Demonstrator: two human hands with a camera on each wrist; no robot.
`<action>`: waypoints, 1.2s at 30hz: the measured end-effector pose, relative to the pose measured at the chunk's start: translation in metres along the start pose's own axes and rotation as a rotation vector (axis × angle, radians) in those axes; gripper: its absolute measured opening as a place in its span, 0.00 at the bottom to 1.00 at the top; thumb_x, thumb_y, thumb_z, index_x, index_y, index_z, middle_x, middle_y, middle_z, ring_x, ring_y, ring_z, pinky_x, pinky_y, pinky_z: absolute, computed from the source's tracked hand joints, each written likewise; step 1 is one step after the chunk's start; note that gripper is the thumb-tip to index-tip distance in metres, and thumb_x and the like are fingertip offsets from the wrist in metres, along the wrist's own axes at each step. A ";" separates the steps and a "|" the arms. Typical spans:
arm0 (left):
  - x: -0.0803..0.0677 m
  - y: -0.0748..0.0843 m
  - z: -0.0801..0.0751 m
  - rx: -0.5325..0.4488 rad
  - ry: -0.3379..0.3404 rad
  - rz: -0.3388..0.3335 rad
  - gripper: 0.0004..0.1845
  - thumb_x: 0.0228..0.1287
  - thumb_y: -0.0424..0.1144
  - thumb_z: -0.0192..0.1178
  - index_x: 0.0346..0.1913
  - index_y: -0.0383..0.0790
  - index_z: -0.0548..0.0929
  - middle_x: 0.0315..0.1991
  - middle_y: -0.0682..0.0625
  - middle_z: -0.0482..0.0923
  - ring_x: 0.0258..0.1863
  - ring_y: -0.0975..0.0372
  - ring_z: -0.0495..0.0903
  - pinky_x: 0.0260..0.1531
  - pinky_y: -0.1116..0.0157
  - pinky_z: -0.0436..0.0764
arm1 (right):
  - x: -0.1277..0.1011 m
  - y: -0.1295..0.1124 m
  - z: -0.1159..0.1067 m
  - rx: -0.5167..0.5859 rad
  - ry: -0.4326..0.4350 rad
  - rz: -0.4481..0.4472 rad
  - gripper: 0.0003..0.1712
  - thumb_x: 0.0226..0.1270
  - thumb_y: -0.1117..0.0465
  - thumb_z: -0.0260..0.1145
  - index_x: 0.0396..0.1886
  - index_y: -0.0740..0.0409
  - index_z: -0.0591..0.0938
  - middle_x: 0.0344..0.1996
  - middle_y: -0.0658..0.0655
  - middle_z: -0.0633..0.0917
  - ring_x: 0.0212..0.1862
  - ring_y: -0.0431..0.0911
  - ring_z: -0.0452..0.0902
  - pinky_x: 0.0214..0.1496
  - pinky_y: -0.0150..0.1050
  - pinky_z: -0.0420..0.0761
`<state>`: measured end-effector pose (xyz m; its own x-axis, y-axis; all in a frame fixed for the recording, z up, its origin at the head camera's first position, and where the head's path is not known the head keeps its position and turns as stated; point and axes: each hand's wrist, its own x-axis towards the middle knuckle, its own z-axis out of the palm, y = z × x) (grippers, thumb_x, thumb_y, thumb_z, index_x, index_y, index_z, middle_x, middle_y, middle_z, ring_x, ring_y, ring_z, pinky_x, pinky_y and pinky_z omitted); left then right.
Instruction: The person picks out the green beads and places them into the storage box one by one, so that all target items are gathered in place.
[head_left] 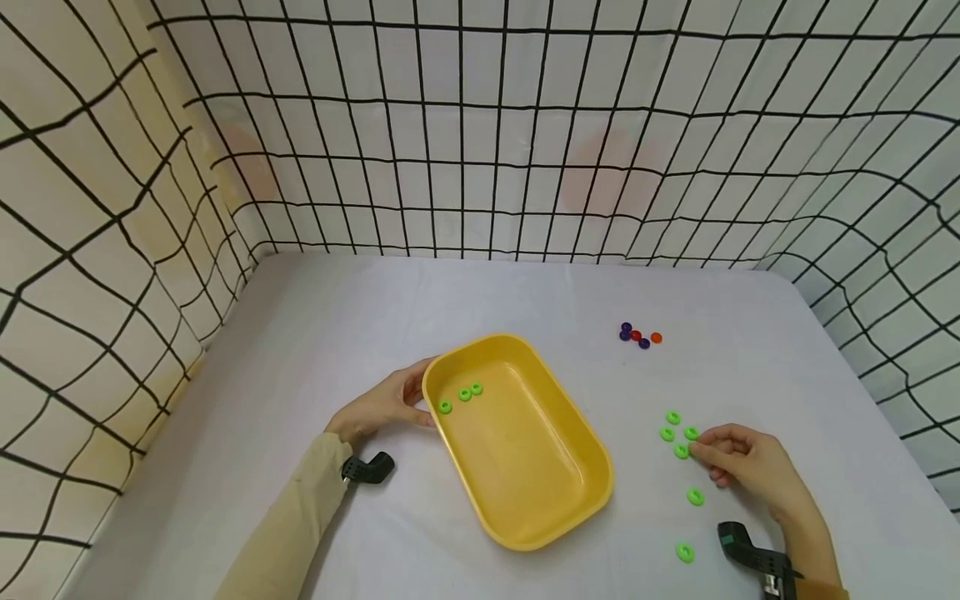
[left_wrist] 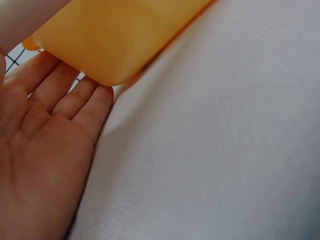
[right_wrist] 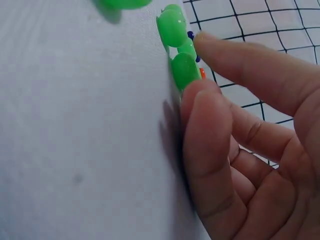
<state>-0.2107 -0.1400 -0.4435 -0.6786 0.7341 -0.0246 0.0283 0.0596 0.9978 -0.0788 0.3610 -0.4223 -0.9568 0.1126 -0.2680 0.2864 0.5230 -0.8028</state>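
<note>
green ring at right fingers

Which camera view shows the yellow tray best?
The head view: the whole yellow tray is visible, with three green rings inside and the left hand at its end. The left wrist view shows only one corner from below. The right wrist view shows none of it.

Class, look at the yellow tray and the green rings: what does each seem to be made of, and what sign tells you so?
Yellow tray: probably moulded plastic, smooth with a soft sheen; its rounded corners and even colour suggest this. Green rings: likely glossy plastic, uniformly bright and slightly translucent in the right wrist view. Neither can be confirmed by look alone.
</note>
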 end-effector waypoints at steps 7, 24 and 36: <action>0.000 0.000 0.000 -0.008 0.004 -0.007 0.48 0.53 0.30 0.74 0.75 0.40 0.60 0.74 0.45 0.61 0.75 0.52 0.57 0.77 0.55 0.53 | 0.001 0.004 0.002 0.002 -0.041 -0.037 0.23 0.66 0.58 0.70 0.49 0.74 0.79 0.27 0.51 0.84 0.25 0.41 0.80 0.29 0.36 0.86; 0.000 -0.001 0.000 -0.022 0.009 -0.010 0.48 0.51 0.32 0.76 0.75 0.42 0.61 0.74 0.47 0.62 0.75 0.54 0.58 0.77 0.57 0.54 | 0.004 0.003 0.005 0.036 -0.003 0.043 0.21 0.62 0.59 0.73 0.42 0.73 0.79 0.21 0.51 0.81 0.21 0.41 0.76 0.24 0.34 0.82; 0.000 0.001 0.001 0.000 0.015 -0.018 0.48 0.51 0.31 0.75 0.75 0.42 0.62 0.73 0.47 0.63 0.75 0.54 0.59 0.77 0.55 0.54 | 0.006 0.006 0.005 0.173 0.151 0.128 0.16 0.65 0.56 0.71 0.41 0.65 0.82 0.17 0.48 0.81 0.20 0.40 0.74 0.23 0.32 0.81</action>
<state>-0.2097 -0.1395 -0.4427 -0.6899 0.7227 -0.0413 0.0162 0.0724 0.9972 -0.0823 0.3601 -0.4313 -0.9053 0.3000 -0.3008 0.3971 0.3458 -0.8502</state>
